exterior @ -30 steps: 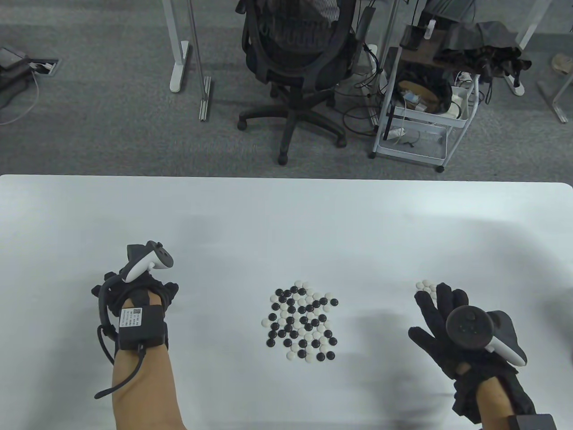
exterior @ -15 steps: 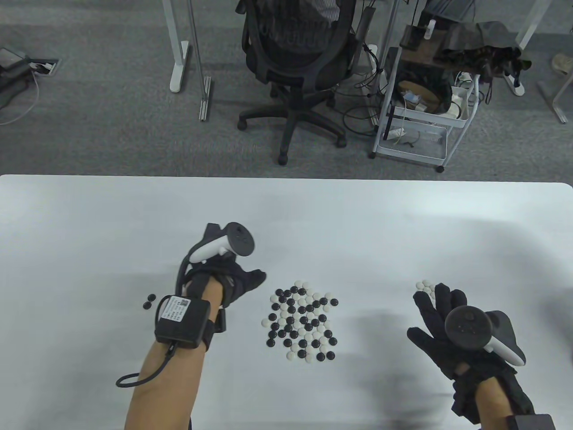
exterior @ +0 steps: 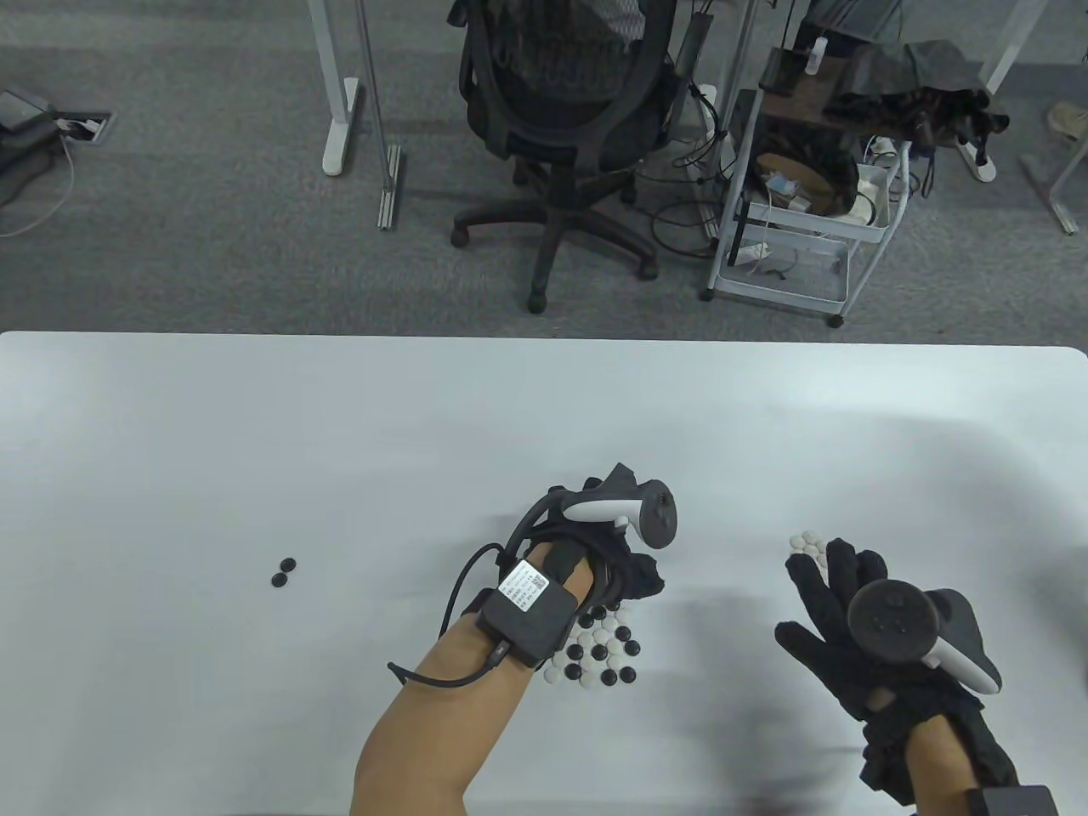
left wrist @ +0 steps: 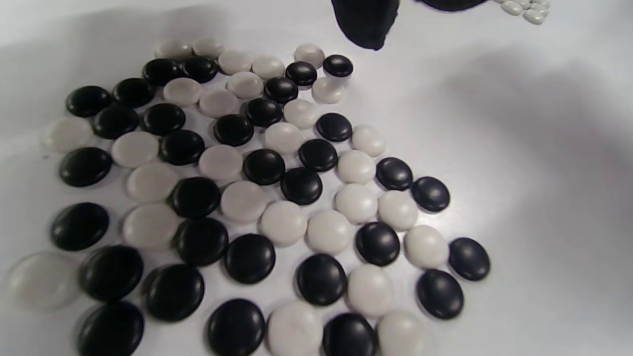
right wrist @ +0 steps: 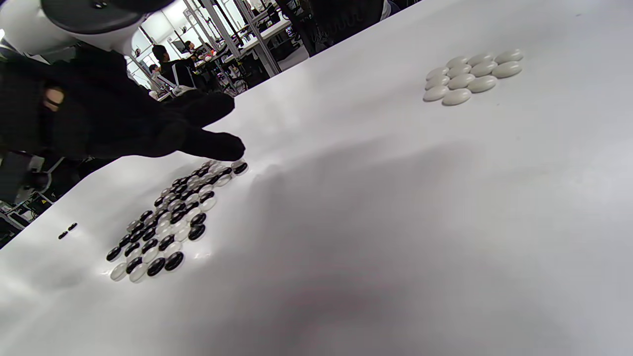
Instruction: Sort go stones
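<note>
Near the desk [exterior: 170, 408] front edge, the right hand [exterior: 850, 612] hovers spread and empty. Mid-desk, the left hand [exterior: 612, 561], grip unclear, reaches over the mixed pile [left wrist: 257, 188]. Sorted so far: white group [exterior: 807, 545], two black stones [exterior: 284, 571]. Most remain.

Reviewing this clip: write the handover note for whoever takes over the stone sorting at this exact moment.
Left hand: over the mixed pile, fingertips near its far edge; no stone visibly held.
Right hand: beside the white group, nothing visibly held.
Sorted so far: two black stones on the table's left side; a small cluster of white stones on the right.
Left to do: most of the pile is unsorted, black and white intermixed. Judging by the layout, black goes left, white goes right.
</note>
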Demonstrator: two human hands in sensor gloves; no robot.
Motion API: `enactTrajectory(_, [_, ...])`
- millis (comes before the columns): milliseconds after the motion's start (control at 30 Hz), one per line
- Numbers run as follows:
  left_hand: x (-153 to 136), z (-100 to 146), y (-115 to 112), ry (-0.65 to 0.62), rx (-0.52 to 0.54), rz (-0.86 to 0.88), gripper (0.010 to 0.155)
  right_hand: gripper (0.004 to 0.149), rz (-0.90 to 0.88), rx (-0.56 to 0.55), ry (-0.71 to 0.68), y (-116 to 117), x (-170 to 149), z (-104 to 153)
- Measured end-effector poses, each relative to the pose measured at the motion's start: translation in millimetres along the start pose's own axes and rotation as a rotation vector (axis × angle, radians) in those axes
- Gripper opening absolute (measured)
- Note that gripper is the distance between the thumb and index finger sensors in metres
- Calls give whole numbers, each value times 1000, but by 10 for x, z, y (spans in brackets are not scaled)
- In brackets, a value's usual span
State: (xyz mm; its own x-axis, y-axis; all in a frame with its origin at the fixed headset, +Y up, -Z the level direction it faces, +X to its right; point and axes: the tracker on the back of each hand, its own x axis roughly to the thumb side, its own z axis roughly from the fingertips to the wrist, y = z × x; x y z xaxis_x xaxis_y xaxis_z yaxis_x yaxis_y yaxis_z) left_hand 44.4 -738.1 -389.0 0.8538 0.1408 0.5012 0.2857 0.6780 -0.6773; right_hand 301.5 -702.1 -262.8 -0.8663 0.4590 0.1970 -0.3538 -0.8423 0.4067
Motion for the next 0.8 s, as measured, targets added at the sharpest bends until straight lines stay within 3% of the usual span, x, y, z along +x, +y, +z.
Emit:
enactTrajectory(100, [-8, -114, -9, 33, -27, -6, 64, 79, -1, -1, -1, 0, -5, 0])
enactTrajectory(200, [-62, -206, 68, 33, 12, 74, 65, 79, 1, 4, 4, 5, -9, -6])
enactTrajectory(400, [-448, -282, 209, 196, 76, 244, 65, 79, -12, 20, 12, 28, -31, -12])
enactTrajectory(567, [-1009, 54, 108, 360, 54, 197, 66, 79, -15, 12, 15, 12, -34, 0])
enactTrajectory(800, [-1930, 783, -393, 552, -2, 298, 67, 79, 0, 28, 15, 34, -20, -21])
